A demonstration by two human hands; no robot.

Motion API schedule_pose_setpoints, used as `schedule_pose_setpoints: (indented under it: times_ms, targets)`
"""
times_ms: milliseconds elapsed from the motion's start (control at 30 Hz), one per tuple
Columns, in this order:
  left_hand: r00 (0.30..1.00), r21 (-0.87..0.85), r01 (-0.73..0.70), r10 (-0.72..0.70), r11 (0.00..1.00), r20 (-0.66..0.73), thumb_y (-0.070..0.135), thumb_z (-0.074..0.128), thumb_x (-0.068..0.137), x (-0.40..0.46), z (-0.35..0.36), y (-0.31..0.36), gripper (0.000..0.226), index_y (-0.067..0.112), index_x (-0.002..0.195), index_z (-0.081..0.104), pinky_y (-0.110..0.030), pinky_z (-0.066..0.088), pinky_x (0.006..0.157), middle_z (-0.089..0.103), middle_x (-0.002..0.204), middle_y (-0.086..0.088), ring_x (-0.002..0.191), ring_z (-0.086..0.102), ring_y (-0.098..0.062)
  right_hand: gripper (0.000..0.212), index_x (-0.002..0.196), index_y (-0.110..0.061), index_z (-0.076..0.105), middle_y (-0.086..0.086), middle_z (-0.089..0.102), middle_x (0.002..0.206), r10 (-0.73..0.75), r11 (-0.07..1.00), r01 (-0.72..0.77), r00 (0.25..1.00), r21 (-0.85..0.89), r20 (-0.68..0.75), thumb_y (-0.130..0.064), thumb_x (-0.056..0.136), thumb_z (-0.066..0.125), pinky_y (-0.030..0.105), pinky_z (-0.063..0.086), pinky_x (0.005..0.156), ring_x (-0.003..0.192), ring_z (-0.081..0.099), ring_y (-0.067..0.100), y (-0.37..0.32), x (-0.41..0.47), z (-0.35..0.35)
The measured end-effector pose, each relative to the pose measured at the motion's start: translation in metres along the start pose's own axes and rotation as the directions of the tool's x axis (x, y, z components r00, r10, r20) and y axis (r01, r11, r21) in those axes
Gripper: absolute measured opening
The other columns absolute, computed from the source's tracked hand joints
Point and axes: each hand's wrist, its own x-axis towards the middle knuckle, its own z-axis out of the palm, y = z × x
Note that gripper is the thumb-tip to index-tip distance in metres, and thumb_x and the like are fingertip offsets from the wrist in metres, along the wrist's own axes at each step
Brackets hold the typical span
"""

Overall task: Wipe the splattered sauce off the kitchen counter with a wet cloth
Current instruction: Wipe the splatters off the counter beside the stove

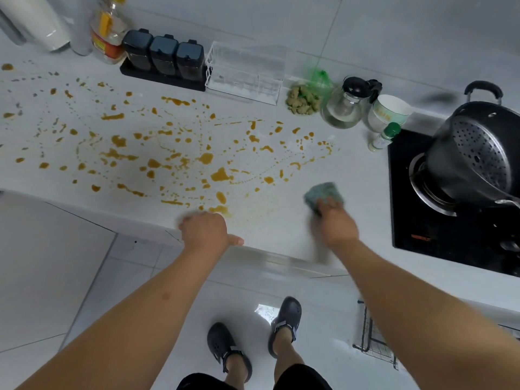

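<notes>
Orange-brown sauce splatter covers much of the white kitchen counter, from the far left to near the stove. My right hand presses a grey-green cloth onto the counter, right of the splatter; the hand and cloth are motion-blurred. My left hand rests on the counter's front edge, fingers curled with the thumb out, holding nothing. A few sauce drops lie just beyond its knuckles.
Along the back wall stand an oil bottle, three dark spice jars, a clear rack, ginger pieces, a glass jug, a paper cup and a small bottle. A black stove with a pot sits right.
</notes>
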Motion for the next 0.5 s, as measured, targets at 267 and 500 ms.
schedule_pose_setpoints:
  times_ms: [267, 500]
  targets:
    - [1.000, 0.014, 0.005, -0.004, 1.000, -0.019, 0.092, 0.064, 0.067, 0.000, -0.001, 0.000, 0.075, 0.019, 0.083, 0.064, -0.032, 0.056, 0.074, 0.065, 0.082, -0.001, 0.077, 0.064, -0.021, 0.047, 0.137, -0.021, 0.057, 0.012, 0.047, 0.148, -0.083, 0.996, 0.083, 0.996, -0.013, 0.020, -0.022, 0.091, 0.055, 0.040, 0.042, 0.106, 0.139, 0.036, 0.036, -0.116, -0.003, 0.035]
    - [1.000, 0.016, -0.017, 0.017, 1.000, -0.013, 0.092, 0.062, 0.068, -0.001, 0.000, 0.000, 0.075, 0.019, 0.083, 0.067, -0.027, 0.050, 0.064, 0.063, 0.075, 0.001, 0.065, 0.059, -0.018, 0.052, 0.117, -0.013, 0.075, 0.015, 0.067, 0.131, -0.493, 0.869, 0.493, 0.870, 0.047, 0.002, 0.003, 0.068, 0.072, 0.053, 0.050, 0.103, 0.124, 0.058, 0.044, -0.083, -0.054, 0.050]
